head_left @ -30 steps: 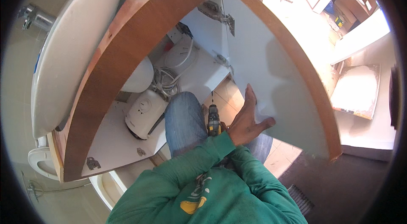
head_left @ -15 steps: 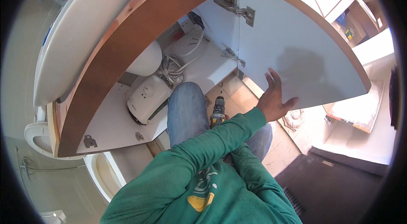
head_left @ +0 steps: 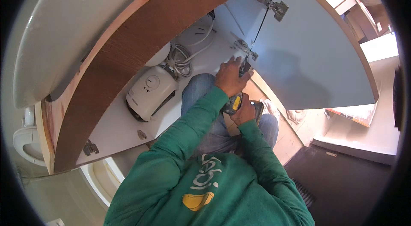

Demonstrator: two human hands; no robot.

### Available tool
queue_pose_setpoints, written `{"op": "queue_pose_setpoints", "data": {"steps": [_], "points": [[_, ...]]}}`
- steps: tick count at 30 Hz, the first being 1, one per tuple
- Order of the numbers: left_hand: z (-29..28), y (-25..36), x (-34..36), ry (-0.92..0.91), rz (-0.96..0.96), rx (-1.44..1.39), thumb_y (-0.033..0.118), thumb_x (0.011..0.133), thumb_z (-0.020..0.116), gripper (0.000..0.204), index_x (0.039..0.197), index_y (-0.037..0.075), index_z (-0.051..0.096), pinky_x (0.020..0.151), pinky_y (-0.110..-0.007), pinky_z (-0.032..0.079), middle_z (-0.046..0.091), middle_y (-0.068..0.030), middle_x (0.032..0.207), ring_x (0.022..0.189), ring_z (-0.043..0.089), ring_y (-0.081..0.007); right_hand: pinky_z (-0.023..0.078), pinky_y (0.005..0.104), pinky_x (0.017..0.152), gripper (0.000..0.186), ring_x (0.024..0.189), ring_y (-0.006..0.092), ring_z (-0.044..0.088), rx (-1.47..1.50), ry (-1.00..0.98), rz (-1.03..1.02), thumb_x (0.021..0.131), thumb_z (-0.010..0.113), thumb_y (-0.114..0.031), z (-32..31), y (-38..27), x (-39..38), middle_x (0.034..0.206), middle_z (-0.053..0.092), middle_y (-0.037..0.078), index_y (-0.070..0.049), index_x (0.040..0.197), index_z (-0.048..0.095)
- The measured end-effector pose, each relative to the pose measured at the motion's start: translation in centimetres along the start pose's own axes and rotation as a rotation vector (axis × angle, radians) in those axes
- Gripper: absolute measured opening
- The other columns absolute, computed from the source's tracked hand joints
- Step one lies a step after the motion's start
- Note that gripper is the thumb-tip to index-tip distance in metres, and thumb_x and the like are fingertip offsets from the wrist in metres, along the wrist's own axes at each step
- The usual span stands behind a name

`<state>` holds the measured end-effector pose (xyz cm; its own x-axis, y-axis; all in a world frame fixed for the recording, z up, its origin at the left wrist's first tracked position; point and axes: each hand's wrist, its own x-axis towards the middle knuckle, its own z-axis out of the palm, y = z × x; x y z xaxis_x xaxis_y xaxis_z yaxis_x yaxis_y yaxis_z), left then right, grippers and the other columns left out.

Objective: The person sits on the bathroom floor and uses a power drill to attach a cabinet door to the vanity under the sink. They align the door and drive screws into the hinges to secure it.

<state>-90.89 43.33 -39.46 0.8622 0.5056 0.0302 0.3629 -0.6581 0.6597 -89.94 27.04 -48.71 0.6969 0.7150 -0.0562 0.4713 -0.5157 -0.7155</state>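
Note:
My right hand [head_left: 244,110] grips a cordless drill [head_left: 233,103] with a yellow and black body. The front of the drill points up toward the lower hinge [head_left: 253,55] of a pale blue-white cabinet door [head_left: 314,55]. My left hand [head_left: 231,78] is closed about the drill's front end, its fingers and thumb on either side of the dark chuck; the bit's tip is hard to make out against the hinge. The curved door stands swung out to the right, also joined by an upper hinge [head_left: 279,10].
Inside the cabinet lie a white boxy appliance [head_left: 152,91] and a coiled white cable [head_left: 182,61]. A thick curved brown edge [head_left: 128,40] runs along the cabinet's left. Loose hinges sit on its lower lip. A white toilet [head_left: 102,179] stands at lower left.
My left hand has left the door's lower edge and moved left to the drill's front. The drill has risen toward the lower hinge in my right hand. My view has shifted slightly.

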Motion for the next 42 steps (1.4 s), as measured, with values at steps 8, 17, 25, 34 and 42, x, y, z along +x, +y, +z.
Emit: {"op": "queue_pose_setpoints", "data": {"steps": [8, 17, 25, 34, 42], "points": [[-1.7, -0.6, -0.5, -0.215, -0.298, 0.124, 0.056, 0.089, 0.069, 0.075, 0.12, -0.009, 0.053, 0.098, -0.049, 0.052, 0.069, -0.0292, 0.113, 0.11, 0.068, -0.0425, 0.054, 0.0473, 0.08, 0.063, 0.098, 0.0448, 0.068, -0.067, 0.039, -0.036, 0.074, 0.079, -0.017, 2.0, -1.4, 2.8, 0.105, 0.066, 0.026, -0.001, 0.126, 0.047], [-0.1, -7.1, 3.0, -0.163, -0.21, -0.127, 0.038, 0.089, 0.075, 0.057, 0.12, -0.004, 0.053, 0.093, -0.049, 0.054, 0.069, -0.0286, 0.11, 0.106, 0.069, -0.0441, 0.055, 0.0451, 0.087, 0.086, 0.103, 0.0399, 0.069, -0.028, -0.368, -0.06, 0.077, 0.087, -0.033, -1.8, -3.6, 7.2, 0.11, 0.065, 0.029, 0.004, 0.137, 0.036], [0.3, -8.9, 2.7, -0.121, -0.038, -0.192, 0.041, 0.087, 0.075, 0.061, 0.126, -0.002, 0.054, 0.09, -0.049, 0.055, 0.071, -0.025, 0.11, 0.101, 0.07, -0.0431, 0.057, 0.0488, 0.08, 0.08, 0.095, 0.0433, 0.07, -0.032, -0.34, -0.079, 0.078, 0.082, -0.028, 1.0, -3.5, 7.5, 0.101, 0.067, 0.027, 0.008, 0.13, 0.034], [-0.4, -8.9, 3.9, -0.112, -0.067, -0.213, 0.04, 0.086, 0.078, 0.056, 0.121, 0.002, 0.06, 0.087, -0.044, 0.055, 0.073, -0.0194, 0.107, 0.099, 0.071, -0.0371, 0.055, 0.05, 0.075, 0.062, 0.088, 0.047, 0.068, -0.177, -0.226, -0.069, 0.078, 0.077, -0.027, 1.0, -4.8, 7.7, 0.092, 0.065, 0.029, 0.004, 0.115, 0.038], [-0.6, -9.0, 4.3, -0.138, -0.081, -0.213, 0.042, 0.083, 0.08, 0.058, 0.122, 0.003, 0.062, 0.086, -0.043, 0.055, 0.073, -0.0191, 0.105, 0.096, 0.072, -0.0358, 0.056, 0.0514, 0.078, 0.063, 0.091, 0.0485, 0.068, -0.162, -0.196, -0.012, 0.078, 0.077, -0.026, 1.6, -5.5, 7.7, 0.094, 0.065, 0.031, 0.005, 0.117, 0.038]]}}
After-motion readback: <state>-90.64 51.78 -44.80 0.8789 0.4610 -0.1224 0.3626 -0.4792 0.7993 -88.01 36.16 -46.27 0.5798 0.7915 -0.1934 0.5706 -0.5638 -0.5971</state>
